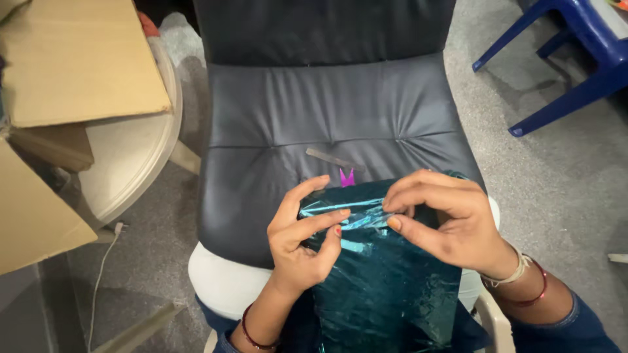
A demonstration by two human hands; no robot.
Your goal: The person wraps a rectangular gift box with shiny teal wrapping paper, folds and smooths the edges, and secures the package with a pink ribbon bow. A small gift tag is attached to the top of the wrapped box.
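A shiny teal foil sheet [386,287] lies across my lap and the front edge of a dark padded chair seat [327,117]. My left hand [301,238] pinches the sheet's crumpled upper edge from the left. My right hand [445,219] pinches the same edge from the right, fingers curled over it. Just beyond the sheet a small magenta foil scrap [347,178] stands on the seat. A thin grey strip [333,159] lies flat a little farther back.
An open cardboard box [72,65] sits at the left, over a round white table [140,150]. A blue plastic chair [575,59] stands at the top right on grey carpet. A white cable [101,274] trails on the floor at lower left.
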